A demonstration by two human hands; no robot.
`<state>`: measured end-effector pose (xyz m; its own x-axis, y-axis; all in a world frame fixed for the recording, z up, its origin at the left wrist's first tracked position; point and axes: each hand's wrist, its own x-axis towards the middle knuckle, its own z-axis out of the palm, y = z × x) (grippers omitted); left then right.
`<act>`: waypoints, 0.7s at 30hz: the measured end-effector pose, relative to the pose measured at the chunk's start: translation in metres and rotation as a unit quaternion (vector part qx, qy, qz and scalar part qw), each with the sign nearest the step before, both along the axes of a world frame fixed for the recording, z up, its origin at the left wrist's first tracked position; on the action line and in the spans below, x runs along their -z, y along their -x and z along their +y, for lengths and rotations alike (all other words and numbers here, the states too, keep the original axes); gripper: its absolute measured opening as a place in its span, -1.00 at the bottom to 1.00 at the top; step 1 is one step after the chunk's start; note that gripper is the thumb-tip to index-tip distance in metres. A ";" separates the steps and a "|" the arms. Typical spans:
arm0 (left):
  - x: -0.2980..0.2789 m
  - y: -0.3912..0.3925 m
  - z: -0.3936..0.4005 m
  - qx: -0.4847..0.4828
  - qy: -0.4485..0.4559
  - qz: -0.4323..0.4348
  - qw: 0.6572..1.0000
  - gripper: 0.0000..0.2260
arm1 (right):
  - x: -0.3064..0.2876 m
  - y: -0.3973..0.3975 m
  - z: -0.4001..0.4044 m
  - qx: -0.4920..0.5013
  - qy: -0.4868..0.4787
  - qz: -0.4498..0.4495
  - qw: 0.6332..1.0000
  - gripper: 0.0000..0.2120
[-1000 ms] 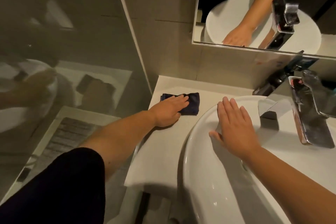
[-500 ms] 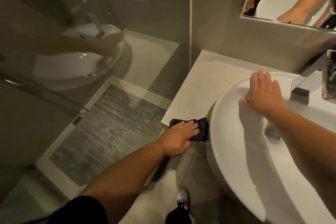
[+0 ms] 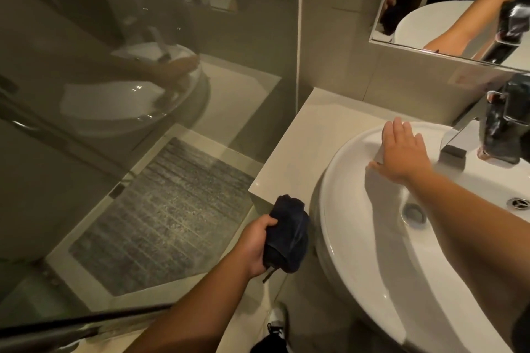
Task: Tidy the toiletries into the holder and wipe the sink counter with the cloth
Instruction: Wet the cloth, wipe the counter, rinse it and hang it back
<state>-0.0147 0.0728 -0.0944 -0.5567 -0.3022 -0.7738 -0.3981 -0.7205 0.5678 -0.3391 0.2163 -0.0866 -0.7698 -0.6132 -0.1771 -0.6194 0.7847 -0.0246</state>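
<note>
My left hand (image 3: 253,243) grips a bunched dark blue cloth (image 3: 289,232), held off the front edge of the pale counter (image 3: 295,152), just left of the basin's outer wall. My right hand (image 3: 404,152) lies flat, fingers spread, on the far left rim of the white round basin (image 3: 358,238). No toiletries or holder show in this view.
A chrome tap (image 3: 487,126) stands at the basin's back right, with a mirror (image 3: 459,3) above it. A glass shower screen (image 3: 114,94) rises to the left, a grey mat (image 3: 163,218) behind it. The drain (image 3: 413,213) sits mid-basin. My shoe (image 3: 276,321) is on the floor below.
My left hand dragged the cloth from the back of the counter to its front edge, then lifted it off, bunched in the fist. The right hand stayed on the basin rim.
</note>
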 end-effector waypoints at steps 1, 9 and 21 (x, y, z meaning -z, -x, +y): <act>-0.002 0.007 -0.004 -0.010 -0.015 0.010 1.000 -0.77 | 0.000 0.002 0.001 0.002 0.001 0.003 1.000 -0.03; -0.030 0.137 -0.068 0.026 0.212 0.053 0.975 -0.81 | 0.008 0.002 0.001 -0.002 -0.007 0.028 1.000 -0.08; 0.017 0.408 -0.058 0.610 0.622 0.222 0.438 -0.50 | 0.009 -0.004 -0.003 0.022 0.033 0.054 0.998 -0.28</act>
<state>-0.4226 0.0147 -0.1114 -0.9034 0.3950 -0.1670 0.2922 0.8519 0.4346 -0.3354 0.2129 -0.0961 -0.8082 -0.5866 -0.0524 -0.5869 0.8096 -0.0125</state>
